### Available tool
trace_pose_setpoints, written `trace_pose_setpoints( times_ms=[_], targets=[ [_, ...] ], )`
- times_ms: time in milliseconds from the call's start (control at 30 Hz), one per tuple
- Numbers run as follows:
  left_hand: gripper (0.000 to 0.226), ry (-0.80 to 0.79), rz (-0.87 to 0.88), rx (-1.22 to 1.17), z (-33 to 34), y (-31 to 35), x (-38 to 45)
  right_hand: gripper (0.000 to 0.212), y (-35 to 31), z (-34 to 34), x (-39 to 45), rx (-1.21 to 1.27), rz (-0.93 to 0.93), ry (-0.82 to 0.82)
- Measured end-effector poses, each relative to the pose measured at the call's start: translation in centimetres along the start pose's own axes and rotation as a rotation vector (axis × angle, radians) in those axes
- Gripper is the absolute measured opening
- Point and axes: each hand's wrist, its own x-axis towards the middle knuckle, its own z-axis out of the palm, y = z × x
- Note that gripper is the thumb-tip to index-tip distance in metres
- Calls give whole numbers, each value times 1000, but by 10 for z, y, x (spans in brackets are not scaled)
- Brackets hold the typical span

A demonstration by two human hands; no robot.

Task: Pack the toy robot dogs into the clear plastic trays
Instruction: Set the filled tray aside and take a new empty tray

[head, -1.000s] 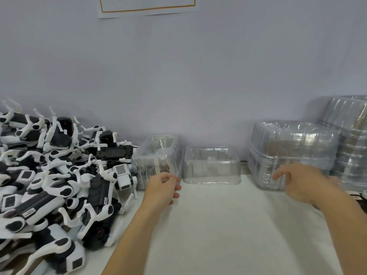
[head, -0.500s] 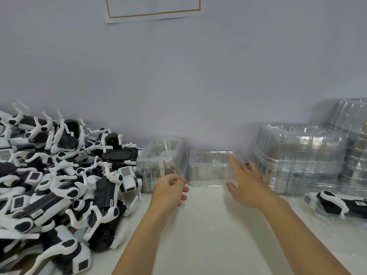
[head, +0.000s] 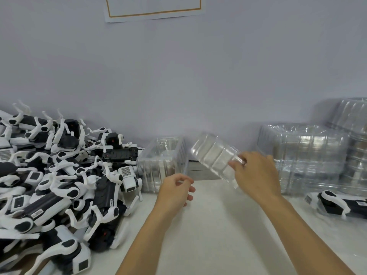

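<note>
My right hand (head: 256, 175) grips a clear ribbed tray (head: 215, 155), tilted above the tabletop (head: 218, 225). My left hand (head: 174, 192) hangs loosely curled, holding nothing, beside another tray (head: 162, 163); glossy dogs (head: 59, 175) pile left of it.

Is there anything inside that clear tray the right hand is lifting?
The lifted tray looks empty; the wall shows through. The right hand covers its near corner.
</note>
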Motion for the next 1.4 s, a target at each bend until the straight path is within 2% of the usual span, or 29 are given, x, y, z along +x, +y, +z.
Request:
trace_pose_setpoints(
  times_ms=[100,267,367,467,733,1000,1167,1400],
  targets=[
    [15,-27,75,-50,4,6,-1,35,-15,-4,-1,257,78,59],
    [10,26,284,-118,13,18,-3,21,-44,1,-16,525,76,44],
    [6,112,301,-244,13,22,-3,18,-54,8,-25,667,103,-2],
    [12,134,286,-304,11,25,-4,13,-56,13,-29,764,125,-81],
    [18,77,221,-376,5,29,-10,9,-47,9,-27,896,241,-222],
    [18,29,196,-554,9,32,-11,6,-38,3,-18,934,269,-237],
    [18,-7,188,-601,8,29,-9,9,-37,-2,-16,980,286,-301],
    [26,15,222,-640,11,28,-9,6,-35,-9,-14,1019,295,-306]
  ],
)
